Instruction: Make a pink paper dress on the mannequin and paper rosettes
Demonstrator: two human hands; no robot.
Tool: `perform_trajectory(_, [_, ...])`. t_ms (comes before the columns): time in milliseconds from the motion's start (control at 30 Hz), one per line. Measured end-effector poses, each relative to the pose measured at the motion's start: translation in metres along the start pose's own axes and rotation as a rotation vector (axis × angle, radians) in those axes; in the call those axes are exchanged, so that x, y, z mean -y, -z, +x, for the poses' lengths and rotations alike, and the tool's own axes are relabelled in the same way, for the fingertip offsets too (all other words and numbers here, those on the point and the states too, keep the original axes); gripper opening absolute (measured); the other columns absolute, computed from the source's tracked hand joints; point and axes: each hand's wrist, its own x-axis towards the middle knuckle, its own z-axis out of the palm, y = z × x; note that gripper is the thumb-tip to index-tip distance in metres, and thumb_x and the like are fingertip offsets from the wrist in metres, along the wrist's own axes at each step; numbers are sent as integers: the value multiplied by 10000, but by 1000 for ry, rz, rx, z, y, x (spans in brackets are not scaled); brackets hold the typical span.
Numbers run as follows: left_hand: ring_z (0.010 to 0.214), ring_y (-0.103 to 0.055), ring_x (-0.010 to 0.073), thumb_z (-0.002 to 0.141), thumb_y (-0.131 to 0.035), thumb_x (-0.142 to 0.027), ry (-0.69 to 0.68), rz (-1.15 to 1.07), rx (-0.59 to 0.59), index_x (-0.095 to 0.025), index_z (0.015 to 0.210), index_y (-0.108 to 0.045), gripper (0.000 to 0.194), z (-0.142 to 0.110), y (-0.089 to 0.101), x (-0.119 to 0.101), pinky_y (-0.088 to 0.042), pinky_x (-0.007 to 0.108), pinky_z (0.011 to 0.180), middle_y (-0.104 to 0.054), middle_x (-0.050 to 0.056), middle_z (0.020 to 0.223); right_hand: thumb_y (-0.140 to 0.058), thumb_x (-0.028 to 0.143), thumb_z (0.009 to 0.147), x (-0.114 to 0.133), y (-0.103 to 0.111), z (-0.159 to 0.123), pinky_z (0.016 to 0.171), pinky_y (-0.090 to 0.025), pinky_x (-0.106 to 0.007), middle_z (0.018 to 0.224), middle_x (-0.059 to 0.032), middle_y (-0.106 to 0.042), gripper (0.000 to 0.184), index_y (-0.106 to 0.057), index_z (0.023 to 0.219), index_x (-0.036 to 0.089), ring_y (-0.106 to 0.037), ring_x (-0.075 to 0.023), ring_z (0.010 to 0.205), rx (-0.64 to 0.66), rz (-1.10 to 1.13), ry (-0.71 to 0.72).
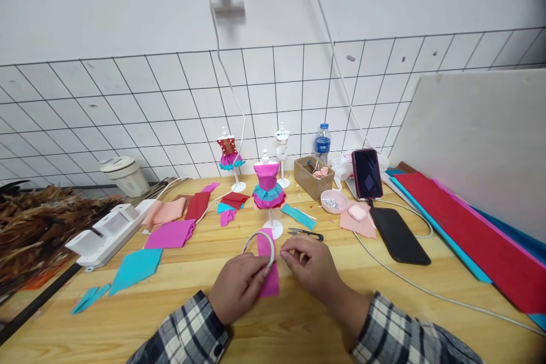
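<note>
My left hand (241, 284) is closed on a thin white ring (257, 234) that looks like a narrow roll of tape, held upright. My right hand (310, 264) is pinched just right of the ring; what its fingertips hold, if anything, is too small to make out. Below the ring a magenta paper strip (269, 281) lies on the wooden table (298, 330). Straight ahead stands a small dress form (267, 177) in a magenta top with a turquoise and magenta ruffled skirt. Black thread snips (307, 234) lie just beyond my right hand.
Behind stand another dressed form (229, 151), a white form (282, 148), a cardboard box (313, 179) and a water bottle (323, 142). A pink bowl (334, 201), phone (368, 173) and black power bank (400, 236) lie right; coloured paper (170, 233) and a power strip (111, 233) left.
</note>
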Motion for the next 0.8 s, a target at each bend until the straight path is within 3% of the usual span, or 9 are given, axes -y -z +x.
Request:
perform_trajectory(133, [777, -614, 182, 970, -385, -255, -4, -33, -4, -190, 1156, -586, 282, 0, 3, 1, -472, 283, 708, -683, 56, 847, -602, 237, 848, -2, 4, 3, 610, -441, -248, 813, -34, -697, 107, -686, 794, 201, -597, -145, 679, -47, 13, -9])
perform_trajectory(333, [826, -622, 173, 969, -395, -247, 60, -78, -54, -197, 1112, -606, 260, -2, 3, 6, -481, 281, 750, -691, 55, 916, -575, 252, 877, -2, 5, 1, 622, -458, -258, 839, -37, -693, 118, -667, 820, 205, -616, -151, 705, -83, -15, 40])
perform_trajectory(433, [811, -622, 184, 968, -387, -264, 95, -50, -67, -182, 1051, -626, 266, -2, 4, 7, -478, 294, 741, -691, 62, 873, -569, 240, 886, 2, 5, -1, 638, -483, -254, 845, -42, -696, 103, -652, 836, 206, -625, -151, 737, -83, -22, 143])
perform_trajectory(633, [799, -636, 178, 965, -379, -334, 267, -234, -123, -184, 928, -650, 312, 0, 2, -3, -484, 280, 733, -696, 53, 847, -550, 140, 877, 8, 6, -12, 716, -514, -251, 958, -40, -727, 178, -652, 991, 231, -663, -142, 814, -11, -175, 570])
perform_trajectory(733, [767, -633, 183, 938, -413, -355, 337, -286, -184, -181, 863, -649, 303, 0, 3, -3, -484, 276, 707, -693, 49, 811, -529, 156, 889, 11, 8, -18, 703, -524, -259, 966, -37, -736, 198, -666, 998, 251, -677, -145, 801, 15, -208, 569])
perform_trajectory(800, [721, -619, 180, 923, -422, -365, 436, -287, -292, -177, 808, -630, 302, -1, 7, 8, -475, 267, 665, -676, 38, 761, -515, 164, 898, 16, 11, -19, 725, -535, -267, 941, -43, -736, 194, -676, 962, 249, -684, -151, 823, -2, -158, 512])
